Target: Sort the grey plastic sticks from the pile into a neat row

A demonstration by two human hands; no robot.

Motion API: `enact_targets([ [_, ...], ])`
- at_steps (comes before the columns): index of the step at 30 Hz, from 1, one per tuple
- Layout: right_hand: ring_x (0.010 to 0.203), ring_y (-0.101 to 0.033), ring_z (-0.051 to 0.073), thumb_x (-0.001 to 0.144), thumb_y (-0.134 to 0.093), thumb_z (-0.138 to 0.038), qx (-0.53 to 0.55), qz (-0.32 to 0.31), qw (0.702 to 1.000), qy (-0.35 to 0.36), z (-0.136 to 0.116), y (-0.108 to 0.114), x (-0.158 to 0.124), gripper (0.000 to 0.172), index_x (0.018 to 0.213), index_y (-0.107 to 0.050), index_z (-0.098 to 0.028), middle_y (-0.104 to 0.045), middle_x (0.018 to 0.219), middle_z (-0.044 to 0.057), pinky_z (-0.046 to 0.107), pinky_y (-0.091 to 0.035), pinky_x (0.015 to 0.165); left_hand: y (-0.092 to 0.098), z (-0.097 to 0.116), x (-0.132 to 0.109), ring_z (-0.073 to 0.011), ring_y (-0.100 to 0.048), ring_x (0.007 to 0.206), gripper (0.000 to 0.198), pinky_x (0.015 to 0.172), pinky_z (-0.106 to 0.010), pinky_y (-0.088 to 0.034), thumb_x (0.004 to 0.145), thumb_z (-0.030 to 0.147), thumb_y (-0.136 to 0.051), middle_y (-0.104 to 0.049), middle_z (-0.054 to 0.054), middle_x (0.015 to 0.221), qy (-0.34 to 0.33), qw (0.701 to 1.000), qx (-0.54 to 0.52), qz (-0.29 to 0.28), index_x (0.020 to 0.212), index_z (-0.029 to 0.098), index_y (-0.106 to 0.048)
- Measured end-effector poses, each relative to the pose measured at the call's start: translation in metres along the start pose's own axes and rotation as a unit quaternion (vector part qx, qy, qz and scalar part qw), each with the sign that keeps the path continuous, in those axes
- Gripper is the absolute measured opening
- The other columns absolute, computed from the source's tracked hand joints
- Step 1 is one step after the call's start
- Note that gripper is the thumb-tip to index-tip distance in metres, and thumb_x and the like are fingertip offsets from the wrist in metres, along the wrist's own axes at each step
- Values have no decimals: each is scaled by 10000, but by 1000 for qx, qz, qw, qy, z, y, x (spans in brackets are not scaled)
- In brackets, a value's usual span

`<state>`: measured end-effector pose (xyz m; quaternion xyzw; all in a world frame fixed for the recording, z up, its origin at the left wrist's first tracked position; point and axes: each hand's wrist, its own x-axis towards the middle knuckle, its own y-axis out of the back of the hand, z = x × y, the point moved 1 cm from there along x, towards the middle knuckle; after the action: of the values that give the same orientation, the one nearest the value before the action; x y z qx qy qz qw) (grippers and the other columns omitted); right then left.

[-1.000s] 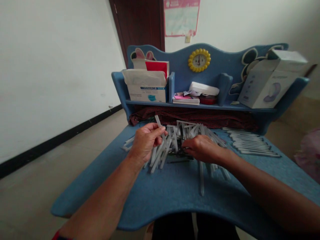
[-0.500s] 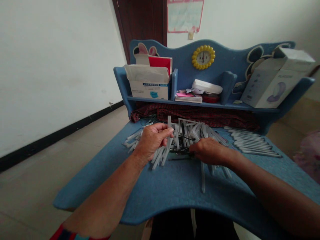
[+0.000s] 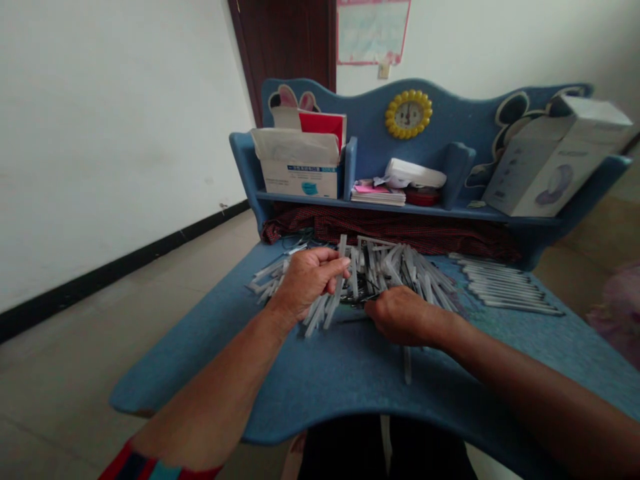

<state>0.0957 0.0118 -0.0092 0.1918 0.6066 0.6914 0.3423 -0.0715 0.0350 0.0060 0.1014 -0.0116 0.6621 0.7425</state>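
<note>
My left hand (image 3: 313, 277) pinches a translucent plastic strip (image 3: 343, 247) upright between thumb and fingers. To its right, my right hand (image 3: 400, 313) is closed low over the table, its fingertips at some thin dark pieces (image 3: 357, 298); what it holds, if anything, is too small to make out. A loose pile of translucent strips (image 3: 425, 273) lies behind and between both hands, with dark thin pieces mixed in. At the right, several strips with dark ends lie side by side in a neat row (image 3: 505, 287).
The blue table (image 3: 320, 393) has a raised shelf with a mask box (image 3: 300, 177), papers (image 3: 379, 195), a yellow flower-shaped clock (image 3: 409, 115) and a white box (image 3: 555, 167). A dark red checked cloth (image 3: 390, 233) lies under the shelf.
My right hand has moved left and slightly down, closer to my left hand. My left hand still pinches the strip, now tilted slightly to the right.
</note>
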Motion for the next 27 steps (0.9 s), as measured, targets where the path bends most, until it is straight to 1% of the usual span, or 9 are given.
enact_targets([
  [3,649,-657,207,819,-433,-137,5,16,1000,21,3,1,-3,202,864,-630,-132,-696,733,110,269,-384,537,0,1,0,-28,-407,383,194,384,-165,-283,721,308,-657,-644,-28,651,2,1000,-1,0,684,120,-627],
  [6,575,-609,160,830,-433,-159,8,50,998,24,11,4,-11,178,862,-606,-142,-678,682,81,257,-299,500,2,5,-1,-31,-406,390,182,389,-167,-286,716,295,-653,-645,-27,651,3,1000,10,-7,676,120,-627],
  [10,458,-479,107,843,-419,-167,-26,108,994,-7,29,13,-28,164,829,-581,-151,-632,589,45,276,-184,477,5,8,-2,-42,-393,386,168,398,-176,-294,715,278,-643,-601,-3,565,-12,999,47,-25,645,126,-630],
  [12,412,-396,96,859,-397,-181,-59,149,987,-23,41,18,-35,182,819,-572,-151,-593,531,29,289,-140,475,6,6,-2,-52,-391,387,157,405,-184,-302,722,276,-635,-578,13,536,-27,996,83,-29,652,136,-641],
  [14,390,-322,90,874,-369,-195,-93,198,975,-34,55,25,-41,212,806,-564,-150,-544,484,15,296,-112,476,6,3,-1,-69,-417,409,144,422,-192,-315,729,283,-633,-567,23,536,-49,989,133,-30,684,149,-659],
  [17,387,-248,85,883,-340,-199,-135,245,959,-38,69,37,-44,241,779,-550,-146,-476,441,-4,294,-95,476,6,-1,0,-108,-508,519,126,504,-209,-360,746,281,-627,-604,11,605,-124,966,228,-20,737,171,-686],
  [20,395,-230,82,873,-335,-145,-164,240,957,-24,74,48,-43,228,753,-530,-146,-479,458,-7,286,-93,472,5,-1,0,-139,-556,626,107,609,-233,-384,760,255,-619,-642,-14,682,-205,929,308,-11,744,184,-698],
  [22,397,-226,82,857,-338,-106,-178,228,957,-18,74,53,-43,216,747,-519,-147,-484,467,-8,283,-95,470,4,0,0,-152,-563,652,107,647,-250,-384,768,248,-614,-648,-28,703,-231,913,335,-12,743,187,-697],
  [27,391,-223,81,844,-338,-81,-187,214,959,-20,72,55,-43,207,741,-506,-145,-473,455,-10,288,-102,470,5,1,0,-177,-565,692,118,688,-276,-386,781,277,-605,-653,-42,741,-233,912,337,-14,753,212,-700],
])
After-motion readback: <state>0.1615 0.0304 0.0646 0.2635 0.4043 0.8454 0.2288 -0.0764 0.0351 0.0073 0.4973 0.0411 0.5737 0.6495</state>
